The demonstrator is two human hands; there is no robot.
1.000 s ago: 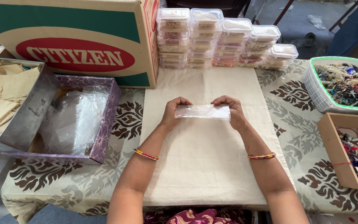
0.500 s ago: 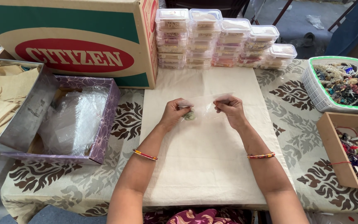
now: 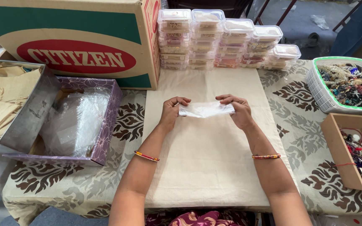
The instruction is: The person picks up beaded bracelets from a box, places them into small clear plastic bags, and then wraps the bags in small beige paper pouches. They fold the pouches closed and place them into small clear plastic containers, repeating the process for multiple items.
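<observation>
A small clear plastic pouch [image 3: 206, 109] is stretched flat between both hands above a beige cloth [image 3: 206, 167] laid over the table. My left hand [image 3: 171, 113] pinches the pouch's left end. The pouch's right end is held by my right hand [image 3: 239, 110]. Both wrists wear thin bangles. What is inside the pouch cannot be made out.
Stacks of clear lidded plastic boxes [image 3: 227, 39] stand behind the cloth. A large cardboard carton [image 3: 76, 42] sits at back left. A purple box of clear plastic bags [image 3: 80, 121] and a metal tray of beige cloth [image 3: 5, 104] lie left. A white basket [image 3: 348, 83] and a cardboard box [image 3: 361, 150] of beads lie right.
Half a second ago the pouch was bunched small between my fingers; now it is pulled out flat and wide again, as it was a second ago.
</observation>
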